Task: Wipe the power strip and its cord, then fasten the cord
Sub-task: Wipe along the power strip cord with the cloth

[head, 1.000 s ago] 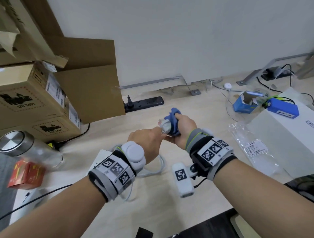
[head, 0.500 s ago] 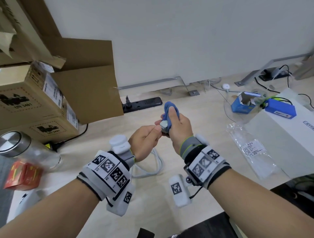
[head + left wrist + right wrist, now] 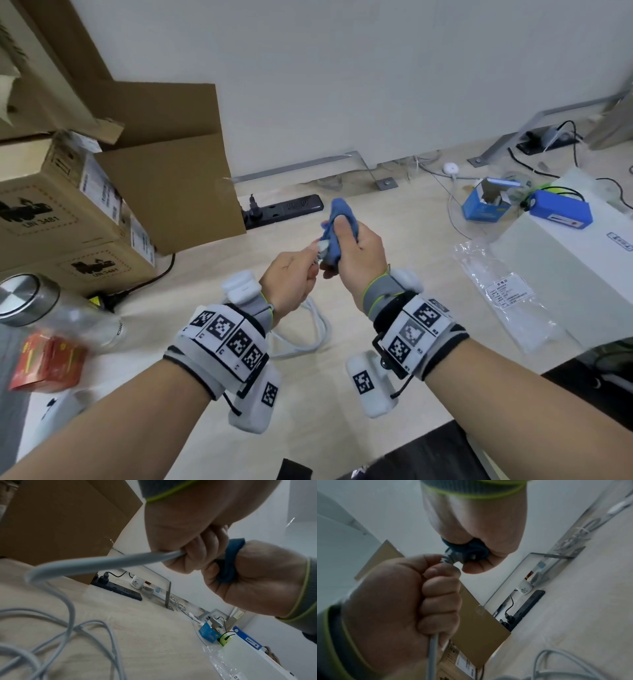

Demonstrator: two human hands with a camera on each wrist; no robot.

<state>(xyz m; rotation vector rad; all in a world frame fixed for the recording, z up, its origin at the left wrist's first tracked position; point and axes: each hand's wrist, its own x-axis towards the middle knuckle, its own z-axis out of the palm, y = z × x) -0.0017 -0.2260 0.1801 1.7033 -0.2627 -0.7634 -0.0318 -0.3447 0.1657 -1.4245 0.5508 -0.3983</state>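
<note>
My left hand (image 3: 296, 274) grips the white cord (image 3: 102, 562) just behind its plug (image 3: 322, 245), above the middle of the table. My right hand (image 3: 356, 253) holds a blue cloth (image 3: 339, 219) wrapped round the plug, the cloth's end sticking up past the thumb. In the right wrist view the cloth (image 3: 471, 550) covers the plug (image 3: 452, 555), and the left hand (image 3: 402, 601) is fisted on the cord (image 3: 433, 655). More cord (image 3: 318, 329) lies in loops on the table below the hands. The white strip's body is hidden.
A black power strip (image 3: 284, 210) lies at the back by the cardboard boxes (image 3: 68, 212). A steel-lidded bottle (image 3: 34, 305) and a red box (image 3: 44, 366) stand at left. A plastic bag (image 3: 507, 298), white box (image 3: 565, 267) and blue box (image 3: 486, 205) sit at right.
My right hand has twisted with the cloth round the plug, so the cloth now points up. My left wrist has rolled while keeping its grip on the cord.
</note>
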